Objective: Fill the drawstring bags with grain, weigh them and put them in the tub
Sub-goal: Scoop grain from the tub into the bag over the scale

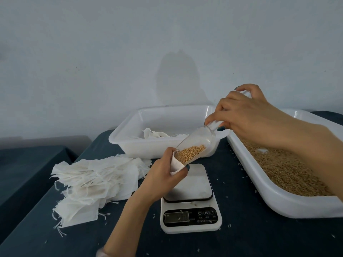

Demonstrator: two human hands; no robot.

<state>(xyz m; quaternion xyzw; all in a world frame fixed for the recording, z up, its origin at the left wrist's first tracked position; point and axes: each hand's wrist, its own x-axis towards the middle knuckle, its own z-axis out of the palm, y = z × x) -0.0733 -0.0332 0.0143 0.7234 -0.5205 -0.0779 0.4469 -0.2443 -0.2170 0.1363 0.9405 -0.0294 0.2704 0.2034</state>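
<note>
Roughly, from the frame's edges inward: dark cloth-covered table (259,238), scattered with stray kernels.

- Left of centre: heap of empty bags (92,182), white and flat, strings trailing.
- Upper centre: white plastic tub (126,130) near the wall, a few bags lying in it (filled or not, cannot be told).
- Right side: long white tray (278,203) of golden-brown grain (289,171), loosely spread. The right forearm crosses above it and hides part of the grain.
- Lower centre: white kitchen scale (191,216) with a steel platform, its display too blurred to read.

Task item: one drawstring bag (176,166), small and white, held at mid-frame over the scale's platform, mouth open and turned toward the upper right. Left hand (163,175) is curled round it, thumb and fingers clamped on the fabric. Clear plastic scoop (200,140) tilts down to the left with its lip at the bag's mouth and a charge of grain in its lower end. Right hand (246,114) grips the scoop's handle, fingers wrapped round it.
</note>
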